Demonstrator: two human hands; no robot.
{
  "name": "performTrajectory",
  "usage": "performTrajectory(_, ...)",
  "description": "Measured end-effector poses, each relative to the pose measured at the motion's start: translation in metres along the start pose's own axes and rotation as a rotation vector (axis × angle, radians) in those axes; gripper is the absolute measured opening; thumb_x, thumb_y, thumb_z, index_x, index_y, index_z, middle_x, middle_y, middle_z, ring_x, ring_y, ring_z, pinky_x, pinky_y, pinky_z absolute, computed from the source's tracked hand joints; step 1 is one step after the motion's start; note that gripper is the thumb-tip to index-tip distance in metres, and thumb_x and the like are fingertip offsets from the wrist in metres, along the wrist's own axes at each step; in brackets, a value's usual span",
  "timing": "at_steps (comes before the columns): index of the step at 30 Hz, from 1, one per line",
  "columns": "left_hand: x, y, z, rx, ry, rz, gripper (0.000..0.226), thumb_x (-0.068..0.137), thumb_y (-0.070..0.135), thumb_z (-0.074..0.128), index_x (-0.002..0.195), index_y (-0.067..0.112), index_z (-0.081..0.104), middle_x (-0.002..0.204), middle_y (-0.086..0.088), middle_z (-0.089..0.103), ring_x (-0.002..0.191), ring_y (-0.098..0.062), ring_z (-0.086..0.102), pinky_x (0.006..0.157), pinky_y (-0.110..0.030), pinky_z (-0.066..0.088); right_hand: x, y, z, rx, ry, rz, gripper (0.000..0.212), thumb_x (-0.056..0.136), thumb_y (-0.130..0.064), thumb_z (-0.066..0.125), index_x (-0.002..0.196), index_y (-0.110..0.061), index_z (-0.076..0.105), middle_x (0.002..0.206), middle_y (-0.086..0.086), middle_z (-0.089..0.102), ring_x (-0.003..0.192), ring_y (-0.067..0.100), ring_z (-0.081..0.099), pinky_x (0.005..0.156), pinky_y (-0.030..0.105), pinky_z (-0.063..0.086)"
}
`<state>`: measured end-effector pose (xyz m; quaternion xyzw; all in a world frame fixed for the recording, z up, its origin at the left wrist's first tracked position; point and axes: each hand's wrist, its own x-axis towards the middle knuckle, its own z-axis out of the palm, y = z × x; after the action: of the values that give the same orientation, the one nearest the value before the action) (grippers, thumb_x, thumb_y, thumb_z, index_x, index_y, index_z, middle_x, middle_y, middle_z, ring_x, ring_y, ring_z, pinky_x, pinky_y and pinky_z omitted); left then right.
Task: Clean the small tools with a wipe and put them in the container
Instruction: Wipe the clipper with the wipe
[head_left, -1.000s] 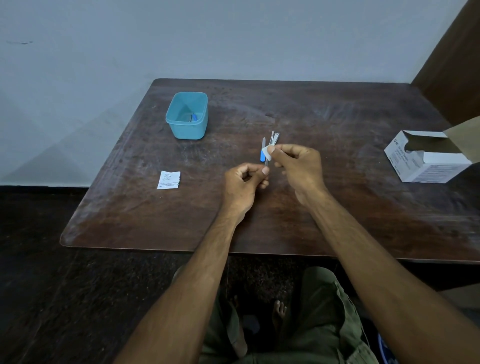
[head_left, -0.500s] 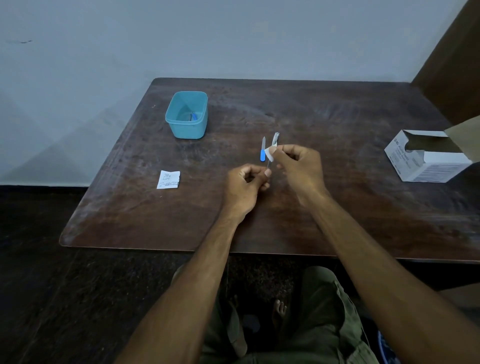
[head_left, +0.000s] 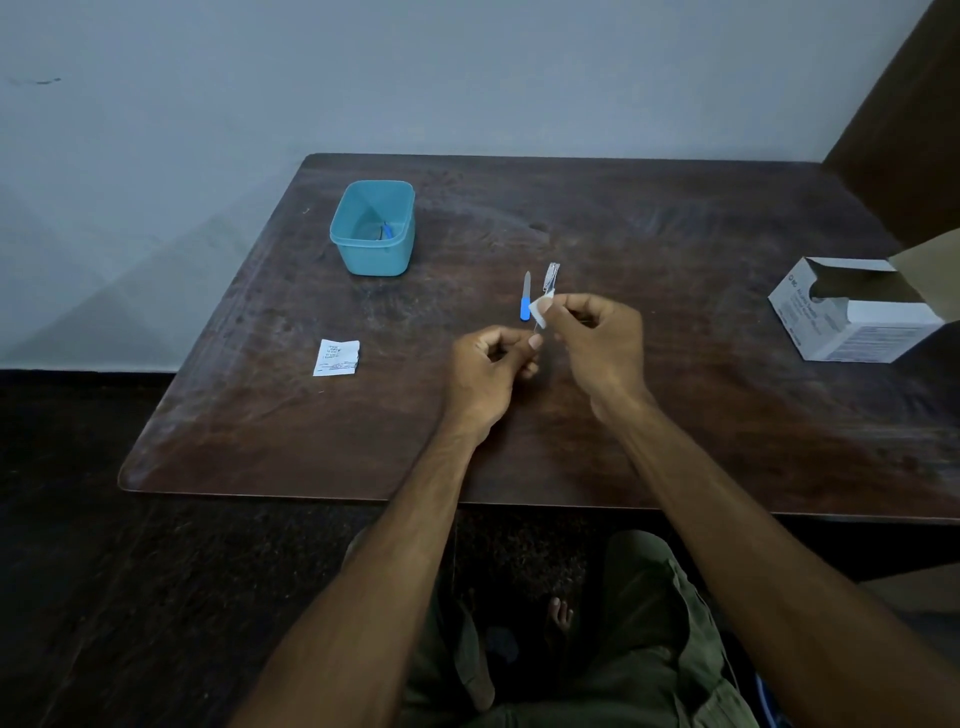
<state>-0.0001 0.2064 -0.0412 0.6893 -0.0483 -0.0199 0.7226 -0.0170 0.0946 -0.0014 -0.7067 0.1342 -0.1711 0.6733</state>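
Carefully: my left hand (head_left: 488, 364) pinches a thin tool (head_left: 535, 328), right hand (head_left: 592, 332) pinches the wipe (head_left: 540, 312) round it; it could slip.

wall (head_left: 467, 78): pale blue-grey | table (head_left: 649, 234): dark wood | floor (head_left: 78, 571): dark

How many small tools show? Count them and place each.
3: silver tool held in left hand and right hand; blue-handled tool on table; blue tool in container, where others may hide.

Box (head_left: 852, 312) print illegible; container (head_left: 372, 228) contents indistinct.
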Motion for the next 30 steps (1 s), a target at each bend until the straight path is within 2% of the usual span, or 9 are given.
performTrajectory(4, -0.003, 0.004, 0.0, -0.039, -0.014, -0.01, 0.006, 0.09, 0.006, 0.066, 0.09, 0.005, 0.071, 0.07, 0.0, 0.068, 0.058, -0.005, 0.061, 0.063, -0.017, 0.053, 0.005, -0.001, -0.002, 0.06, 0.033, 0.04, 0.011, 0.082, -0.018, 0.075, 0.072, -0.019, 0.074, 0.066, -0.005, 0.069, 0.062, 0.005, 0.058, 0.064, 0.023, 0.048)
performTrajectory(7, -0.004, 0.004, -0.004, -0.117, -0.035, -0.033, 0.011, 0.09, 0.003, 0.064, 0.098, 0.007, 0.071, 0.074, 0.004, 0.071, 0.065, -0.005, 0.066, 0.07, -0.017, 0.055, 0.01, -0.003, -0.002, 0.123, 0.076, 0.084, 0.006, 0.083, -0.017, 0.075, 0.078, -0.015, 0.075, 0.063, -0.007, 0.064, 0.056, 0.001, 0.052, 0.058, 0.016, 0.044)
performTrajectory(10, -0.002, 0.003, -0.006, -0.192, -0.012, -0.069, 0.014, 0.089, 0.003, 0.064, 0.097, 0.012, 0.072, 0.08, 0.001, 0.075, 0.075, -0.011, 0.071, 0.076, -0.021, 0.056, 0.011, -0.001, -0.007, 0.174, 0.115, 0.115, 0.005, 0.083, -0.016, 0.075, 0.08, -0.012, 0.074, 0.059, -0.009, 0.063, 0.054, 0.001, 0.05, 0.054, 0.015, 0.043)
performTrajectory(14, -0.001, 0.003, -0.002, -0.233, 0.037, -0.073, 0.009, 0.088, 0.002, 0.067, 0.095, 0.005, 0.071, 0.078, -0.006, 0.072, 0.072, -0.013, 0.071, 0.069, -0.019, 0.056, 0.004, 0.012, -0.009, 0.195, 0.08, 0.134, 0.005, 0.085, -0.012, 0.073, 0.082, -0.008, 0.074, 0.06, -0.007, 0.063, 0.054, 0.002, 0.05, 0.055, 0.015, 0.043)
performTrajectory(21, -0.001, 0.005, 0.0, -0.248, 0.056, -0.063, 0.006, 0.088, 0.001, 0.067, 0.088, 0.005, 0.071, 0.068, 0.0, 0.072, 0.061, -0.007, 0.066, 0.062, -0.016, 0.054, 0.0, 0.018, 0.002, 0.134, 0.008, 0.125, 0.008, 0.086, -0.016, 0.071, 0.086, -0.01, 0.077, 0.067, 0.0, 0.066, 0.06, 0.006, 0.051, 0.053, 0.018, 0.039)
performTrajectory(26, -0.001, 0.005, 0.002, -0.26, 0.082, -0.07, 0.006, 0.088, 0.0, 0.065, 0.089, 0.002, 0.071, 0.068, -0.002, 0.072, 0.06, -0.006, 0.066, 0.061, -0.016, 0.054, -0.002, 0.016, 0.004, 0.182, -0.016, 0.139, 0.007, 0.086, -0.017, 0.072, 0.087, -0.012, 0.076, 0.065, -0.004, 0.066, 0.06, 0.004, 0.053, 0.057, 0.017, 0.042)
performTrajectory(30, -0.001, 0.004, 0.001, -0.257, 0.074, -0.068, 0.008, 0.088, 0.002, 0.066, 0.093, -0.002, 0.071, 0.074, -0.008, 0.072, 0.064, -0.008, 0.068, 0.063, -0.017, 0.054, -0.001, 0.017, 0.004, 0.191, -0.008, 0.149, 0.006, 0.085, -0.016, 0.073, 0.087, -0.012, 0.077, 0.07, 0.001, 0.068, 0.062, 0.006, 0.054, 0.059, 0.019, 0.043)
